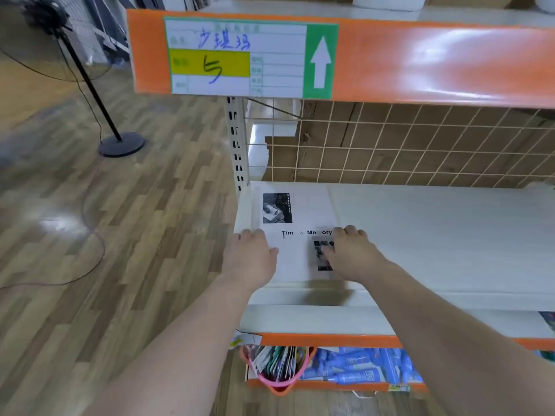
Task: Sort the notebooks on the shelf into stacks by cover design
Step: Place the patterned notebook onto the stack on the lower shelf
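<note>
A white notebook (300, 214) with two black-and-white photos and the words "Time & Memory" lies flat at the left end of the white shelf (435, 235). My left hand (250, 258) rests on the notebook's left edge, fingers bent over that side. On the right side of the cover lies my right hand (350, 253), its fingers bent down over the right edge and partly hiding the lower photo. Whether more notebooks lie under the top one is hidden.
An orange shelf beam (420, 61) with a label card and green arrow hangs just above. Wire mesh (420, 145) and cardboard back the shelf. Below, a pink basket (279, 382) of packets and blue tubes (360, 370). A standing fan (121, 144) is on the wooden floor at left.
</note>
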Available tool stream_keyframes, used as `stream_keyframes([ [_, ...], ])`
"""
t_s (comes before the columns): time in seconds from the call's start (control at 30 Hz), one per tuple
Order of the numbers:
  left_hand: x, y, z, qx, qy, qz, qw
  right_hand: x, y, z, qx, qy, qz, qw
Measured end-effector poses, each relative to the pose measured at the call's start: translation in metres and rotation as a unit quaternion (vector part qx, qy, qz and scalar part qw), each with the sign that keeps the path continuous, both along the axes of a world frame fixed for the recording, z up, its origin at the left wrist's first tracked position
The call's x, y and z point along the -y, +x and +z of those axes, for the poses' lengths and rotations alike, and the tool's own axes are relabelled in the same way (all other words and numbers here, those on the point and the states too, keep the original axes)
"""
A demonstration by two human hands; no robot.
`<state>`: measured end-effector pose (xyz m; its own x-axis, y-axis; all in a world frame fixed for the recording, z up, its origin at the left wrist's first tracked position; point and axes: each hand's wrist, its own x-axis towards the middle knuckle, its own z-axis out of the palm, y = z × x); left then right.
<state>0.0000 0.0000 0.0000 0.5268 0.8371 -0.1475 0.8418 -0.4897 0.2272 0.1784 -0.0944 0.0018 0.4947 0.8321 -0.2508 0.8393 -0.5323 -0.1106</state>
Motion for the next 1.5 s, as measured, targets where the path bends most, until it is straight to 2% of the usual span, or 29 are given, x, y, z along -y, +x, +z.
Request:
stream_keyframes([
  [0.07, -0.006, 0.003, -0.001, 0.024, -0.015, 0.053, 0.998, -0.005, 0.002, -0.002, -0.001, 0.013, -0.041, 0.999],
  [0.2, -0.016, 0.014, -0.003, 0.055, -0.087, 0.127, 0.987, -0.012, 0.004, -0.002, -0.074, 0.027, -0.126, 0.989],
  [0.4, -0.025, 0.022, -0.008, 0.098, -0.152, 0.192, 0.965, -0.017, 0.007, 0.0, -0.091, 0.033, -0.148, 0.984],
  [0.57, -0.029, 0.02, -0.003, 0.153, -0.179, 0.204, 0.95, -0.017, 0.014, 0.0, -0.138, 0.048, -0.189, 0.971],
  [0.63, -0.03, 0.022, -0.003, 0.215, -0.213, 0.205, 0.931, -0.017, 0.013, -0.001, -0.149, 0.051, -0.192, 0.969],
  [0.7, -0.03, 0.022, -0.003, 0.295, -0.262, 0.216, 0.893, -0.016, 0.012, -0.003, -0.156, 0.054, -0.198, 0.966],
  [0.87, -0.03, 0.016, 0.002, 0.396, -0.322, 0.234, 0.828, -0.015, 0.012, -0.009, -0.183, 0.08, -0.228, 0.953],
  [0.97, -0.03, 0.008, 0.005, 0.427, -0.347, 0.25, 0.797, -0.012, 0.012, -0.009, -0.245, 0.135, -0.255, 0.926],
  [1.1, -0.026, -0.003, 0.007, 0.447, -0.385, 0.25, 0.767, -0.005, 0.008, -0.007, -0.414, 0.222, -0.26, 0.844],
  [1.17, -0.023, -0.007, 0.008, 0.448, -0.379, 0.233, 0.775, 0.0, 0.006, -0.003, -0.417, 0.244, -0.247, 0.84],
  [1.3, -0.014, -0.012, 0.012, 0.421, -0.339, 0.192, 0.819, 0.009, -0.003, 0.003, -0.401, 0.265, -0.24, 0.844],
  [1.5, -0.001, -0.012, 0.02, 0.412, -0.327, 0.163, 0.835, 0.03, -0.01, 0.015, -0.376, 0.275, -0.243, 0.851],
])
